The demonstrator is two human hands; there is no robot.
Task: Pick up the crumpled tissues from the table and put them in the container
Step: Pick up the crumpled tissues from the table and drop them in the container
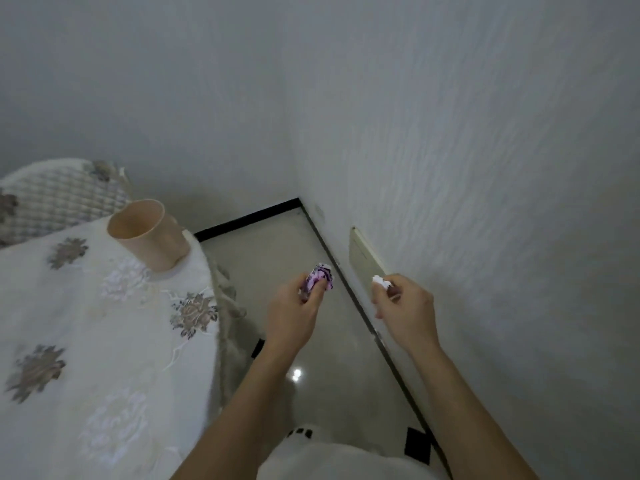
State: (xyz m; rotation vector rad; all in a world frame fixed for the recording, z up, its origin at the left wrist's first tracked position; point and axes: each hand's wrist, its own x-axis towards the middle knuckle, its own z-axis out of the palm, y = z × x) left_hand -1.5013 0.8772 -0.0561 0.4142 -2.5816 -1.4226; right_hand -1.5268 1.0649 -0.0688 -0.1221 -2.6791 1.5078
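Observation:
My left hand (294, 306) is closed around a purple-and-white patterned tissue packet (320, 277), held over the floor to the right of the table. My right hand (403, 306) pinches a small white crumpled tissue (378, 281) between thumb and fingertips, close to the wall. A beige cup-shaped container (149, 233) stands upright and open near the table's right edge, well to the left of both hands. I cannot see inside it. The table (104, 323) wears a white cloth with embroidered flowers.
A wicker chair back (59, 199) rises behind the table at the far left. A white textured wall (485, 202) runs along the right, with a pale panel (363, 258) low on it. Glossy floor tiles (311, 358) lie between table and wall.

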